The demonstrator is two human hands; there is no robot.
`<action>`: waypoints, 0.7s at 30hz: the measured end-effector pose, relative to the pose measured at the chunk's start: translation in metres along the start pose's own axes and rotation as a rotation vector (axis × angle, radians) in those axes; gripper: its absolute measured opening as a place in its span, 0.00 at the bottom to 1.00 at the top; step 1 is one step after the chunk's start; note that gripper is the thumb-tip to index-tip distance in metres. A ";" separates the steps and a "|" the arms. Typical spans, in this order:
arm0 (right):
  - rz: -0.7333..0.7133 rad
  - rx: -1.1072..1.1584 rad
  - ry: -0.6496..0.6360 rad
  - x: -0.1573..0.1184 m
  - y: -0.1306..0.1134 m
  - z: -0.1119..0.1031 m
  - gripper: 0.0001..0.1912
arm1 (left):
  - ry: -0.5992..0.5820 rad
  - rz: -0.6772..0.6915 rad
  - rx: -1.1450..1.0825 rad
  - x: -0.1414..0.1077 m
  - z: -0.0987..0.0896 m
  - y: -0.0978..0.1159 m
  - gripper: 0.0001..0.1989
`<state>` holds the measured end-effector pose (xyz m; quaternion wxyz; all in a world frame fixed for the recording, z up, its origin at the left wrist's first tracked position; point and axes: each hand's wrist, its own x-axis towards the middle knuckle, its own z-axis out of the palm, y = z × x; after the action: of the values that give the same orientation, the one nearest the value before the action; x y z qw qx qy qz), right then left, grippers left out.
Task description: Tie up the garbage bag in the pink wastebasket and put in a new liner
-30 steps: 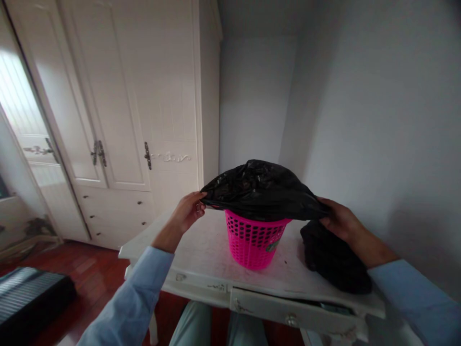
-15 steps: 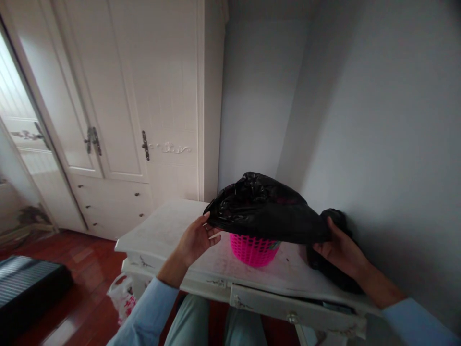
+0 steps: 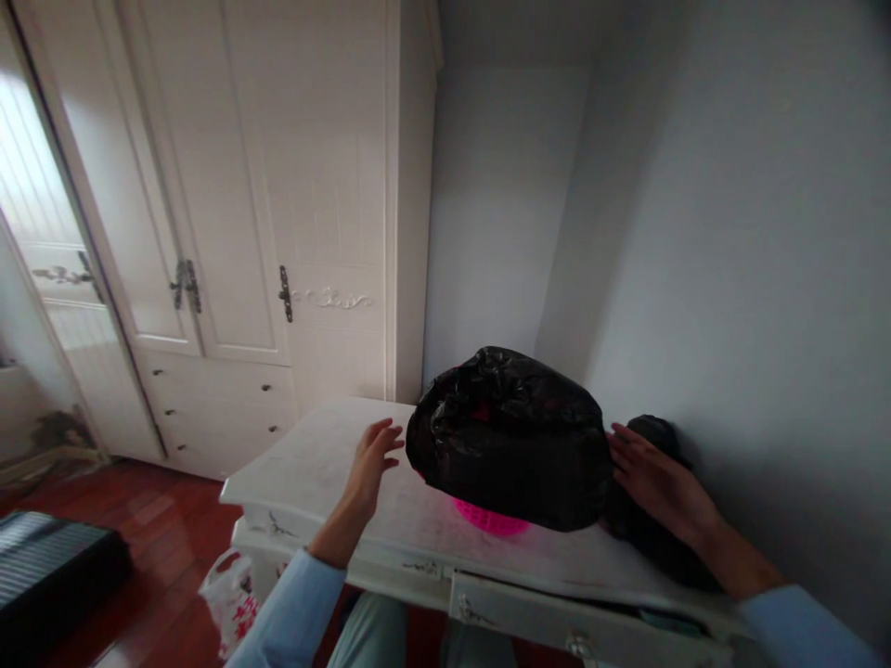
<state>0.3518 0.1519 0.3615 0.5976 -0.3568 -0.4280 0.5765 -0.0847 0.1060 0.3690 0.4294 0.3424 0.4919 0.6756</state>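
Observation:
A black plastic bag (image 3: 522, 464) lines a pink plastic basket (image 3: 493, 520), its edge folded down over the outside. Only the basket's lower part shows beneath the bag. My left hand (image 3: 372, 459) is just left of the bag, fingers apart and holding nothing. On the other side, my right hand (image 3: 651, 473) has its fingers stretched out beside the bag's right edge; whether the fingertips touch it I cannot tell.
The basket stands on a white dresser (image 3: 334, 441) with a slightly pulled-out drawer (image 3: 529, 612). A dark bundle (image 3: 654, 547) lies against the wall on the right. A white wardrobe (image 3: 334, 186) rises behind. A patterned carrier bag (image 3: 233, 598) hangs low at left.
Both hands have let go of the bag's rim. The stretched edge has dropped down over the basket's sides, hiding more of it, and the bag's mouth looks rounder.

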 end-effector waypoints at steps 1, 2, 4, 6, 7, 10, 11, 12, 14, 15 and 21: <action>-0.010 0.011 0.008 0.008 -0.013 0.003 0.16 | 0.003 0.077 0.053 0.003 0.003 0.010 0.22; -0.004 0.012 0.015 0.015 -0.026 0.008 0.14 | -0.006 0.140 0.100 0.006 0.009 0.020 0.23; 0.049 -0.072 -0.025 0.029 -0.046 0.023 0.15 | -0.054 0.211 0.169 0.017 0.023 0.038 0.23; 0.056 -0.248 -0.094 0.042 -0.059 0.040 0.17 | -0.156 0.242 0.231 0.030 0.039 0.051 0.22; 0.043 -0.347 -0.114 0.047 -0.063 0.048 0.18 | -0.225 0.245 0.259 0.037 0.046 0.055 0.21; -0.020 -0.566 -0.090 0.059 -0.069 0.062 0.18 | -0.359 0.231 0.320 0.056 0.059 0.059 0.16; -0.035 -0.601 -0.076 0.062 -0.070 0.064 0.18 | -0.359 0.235 0.336 0.061 0.060 0.059 0.15; -0.049 -0.624 -0.073 0.064 -0.070 0.065 0.18 | -0.343 0.249 0.350 0.065 0.061 0.059 0.14; -0.083 -0.645 -0.089 0.067 -0.071 0.065 0.18 | -0.295 0.285 0.354 0.073 0.060 0.059 0.12; -0.105 -0.649 -0.091 0.069 -0.071 0.066 0.17 | -0.273 0.294 0.341 0.077 0.061 0.059 0.12; -0.213 -0.502 0.022 0.088 -0.060 0.080 0.11 | -0.247 0.214 0.250 0.104 0.082 0.056 0.11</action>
<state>0.2980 0.2293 0.4562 0.5520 -0.4531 -0.5862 0.3825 -0.0671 0.2238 0.4504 0.3663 0.5235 0.4765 0.6039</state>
